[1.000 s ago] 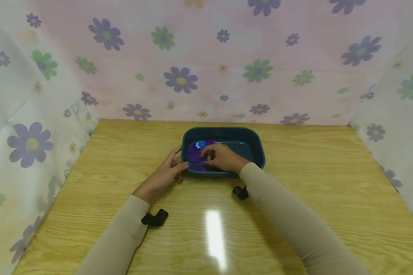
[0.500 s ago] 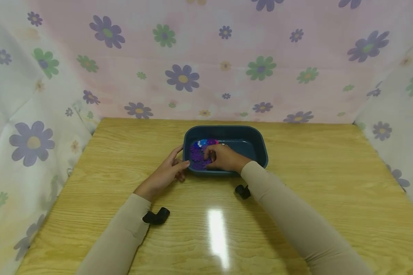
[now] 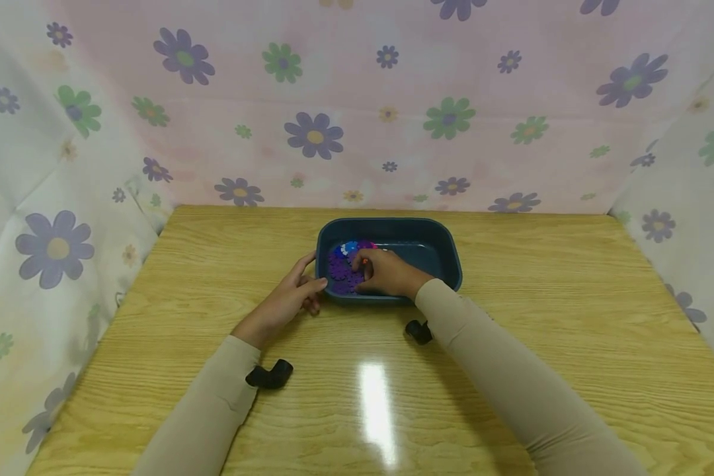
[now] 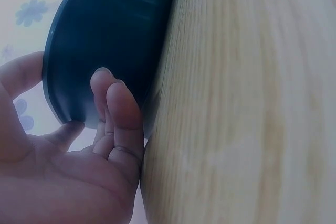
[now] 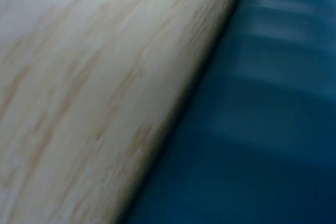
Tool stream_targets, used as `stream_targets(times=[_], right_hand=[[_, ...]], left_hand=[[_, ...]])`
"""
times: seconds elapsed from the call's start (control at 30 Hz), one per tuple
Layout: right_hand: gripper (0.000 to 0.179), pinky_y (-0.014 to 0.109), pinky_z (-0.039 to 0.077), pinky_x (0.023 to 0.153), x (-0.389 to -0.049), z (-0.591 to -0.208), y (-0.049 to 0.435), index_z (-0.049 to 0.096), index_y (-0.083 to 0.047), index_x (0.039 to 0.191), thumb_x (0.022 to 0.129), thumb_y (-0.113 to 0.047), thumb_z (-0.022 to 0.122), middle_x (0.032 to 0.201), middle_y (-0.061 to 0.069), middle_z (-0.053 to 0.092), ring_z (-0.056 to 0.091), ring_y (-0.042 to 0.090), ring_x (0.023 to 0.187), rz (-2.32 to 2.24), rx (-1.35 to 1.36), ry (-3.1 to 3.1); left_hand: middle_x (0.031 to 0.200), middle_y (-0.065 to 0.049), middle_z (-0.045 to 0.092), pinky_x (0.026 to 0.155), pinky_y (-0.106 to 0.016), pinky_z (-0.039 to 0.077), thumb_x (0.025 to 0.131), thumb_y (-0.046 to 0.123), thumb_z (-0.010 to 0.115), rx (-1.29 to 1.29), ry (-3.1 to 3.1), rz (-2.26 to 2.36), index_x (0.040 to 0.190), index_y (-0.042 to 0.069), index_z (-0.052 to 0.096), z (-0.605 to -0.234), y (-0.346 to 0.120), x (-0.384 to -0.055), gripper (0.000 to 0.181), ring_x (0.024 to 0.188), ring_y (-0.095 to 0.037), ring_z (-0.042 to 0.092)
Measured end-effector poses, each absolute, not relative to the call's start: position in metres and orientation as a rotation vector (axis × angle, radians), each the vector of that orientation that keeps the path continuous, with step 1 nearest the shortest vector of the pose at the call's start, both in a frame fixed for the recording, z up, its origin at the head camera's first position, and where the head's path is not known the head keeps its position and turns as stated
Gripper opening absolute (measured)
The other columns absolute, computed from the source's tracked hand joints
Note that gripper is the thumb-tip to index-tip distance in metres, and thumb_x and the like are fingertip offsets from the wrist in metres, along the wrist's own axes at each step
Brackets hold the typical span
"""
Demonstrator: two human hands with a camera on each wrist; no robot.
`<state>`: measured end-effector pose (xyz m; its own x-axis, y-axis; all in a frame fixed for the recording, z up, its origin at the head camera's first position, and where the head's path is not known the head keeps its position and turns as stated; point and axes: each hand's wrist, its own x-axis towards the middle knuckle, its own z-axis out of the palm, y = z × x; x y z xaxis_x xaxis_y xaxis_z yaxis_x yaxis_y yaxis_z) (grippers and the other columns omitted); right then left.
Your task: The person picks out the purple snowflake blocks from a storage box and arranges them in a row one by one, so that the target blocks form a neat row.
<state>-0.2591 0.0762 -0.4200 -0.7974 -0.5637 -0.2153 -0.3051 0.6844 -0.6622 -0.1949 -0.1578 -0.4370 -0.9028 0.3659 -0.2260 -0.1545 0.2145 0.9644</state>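
A dark blue plastic bin (image 3: 419, 228) stands on the table, with several purple toothed discs (image 3: 340, 268) in its left part. My left hand (image 3: 282, 301) holds the bin's near left corner, thumb and index finger on the rim; the left wrist view shows the other fingers (image 4: 124, 106) bent against its outer wall. Reaching over the near rim, my right hand (image 3: 387, 272) is inside the bin with bent fingers above the discs. A small orange piece (image 3: 365, 261) shows among those fingers; I cannot tell whether they pinch it. Palm and wrist cover the bin's middle.
Blue and white pieces (image 3: 349, 248) lie at the bin's back left, beside a pink one (image 3: 373, 245). The wooden table (image 3: 547, 284) meets a flowered cloth (image 3: 387, 185) behind the bin. Black wrist mounts (image 3: 270, 375) stick out from both sleeves.
The right hand stays in the bin, its fingers shifting slightly, and an orange spot now shows among them. The left hand keeps its hold on the corner. The head view has shifted slightly.
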Motion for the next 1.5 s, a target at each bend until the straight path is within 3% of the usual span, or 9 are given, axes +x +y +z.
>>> stream_targets(times=[0.83, 1.5], right_hand=[[0.021, 0.031, 0.049, 0.081, -0.2597, -0.4216, 0.0783, 0.064, -0.009, 0.102, 0.088, -0.017, 0.078, 0.092, 0.004, 0.060, 0.055, 0.018, 0.086, -0.896, -0.600, 2.465], [0.018, 0.027, 0.048, 0.071, -0.2585, -0.4194, 0.0808, 0.070, -0.007, 0.105, 0.089, -0.013, 0.076, 0.081, 0.003, 0.062, 0.056, 0.014, 0.074, -1.028, -0.532, 2.433]], left_hand=[[0.103, -0.012, 0.054, 0.077, -0.032, 0.054, 0.106, 0.032, 0.049, 0.183, 2.087, 1.726, 0.161, 0.031, 0.012, -0.4339, -0.1567, -0.1923, 0.066, 0.080, -0.021, 0.058], [0.106, -0.013, 0.053, 0.077, -0.032, 0.054, 0.106, 0.033, 0.049, 0.174, 2.079, 1.738, 0.161, 0.031, 0.013, -0.4354, -0.1561, -0.1927, 0.066, 0.081, -0.022, 0.058]])
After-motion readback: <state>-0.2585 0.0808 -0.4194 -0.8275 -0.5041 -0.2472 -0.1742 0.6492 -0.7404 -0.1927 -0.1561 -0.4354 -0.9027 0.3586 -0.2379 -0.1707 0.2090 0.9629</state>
